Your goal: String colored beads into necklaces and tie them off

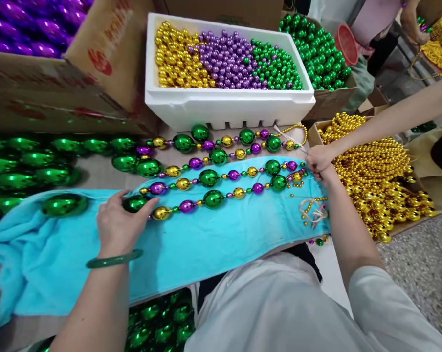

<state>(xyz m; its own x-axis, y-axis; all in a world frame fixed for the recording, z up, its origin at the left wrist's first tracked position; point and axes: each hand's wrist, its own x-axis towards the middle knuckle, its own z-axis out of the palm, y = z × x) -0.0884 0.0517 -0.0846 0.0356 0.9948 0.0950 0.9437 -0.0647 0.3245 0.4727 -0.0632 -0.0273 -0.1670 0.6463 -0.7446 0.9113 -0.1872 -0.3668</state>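
Several bead strands (221, 181) of green, gold and purple balls lie side by side across a turquoise cloth (213, 234). My left hand (119, 224), a green bangle on its wrist, curls round the large green bead (134, 203) at the left end of the nearest strand. My right hand (317, 160) is closed at the strands' right ends, by the cloth's far right corner. Another person's bare arm (393, 120) reaches in from the right and meets my right hand there. Where the two hands overlap I cannot separate their fingers.
A white foam box (228, 105) of small gold, purple and green beads stands behind the cloth. Loose large green beads (26, 166) lie at left. A carton of gold beads (375, 171) sits at right, cartons of green (318, 49) and purple beads (33, 24) behind.
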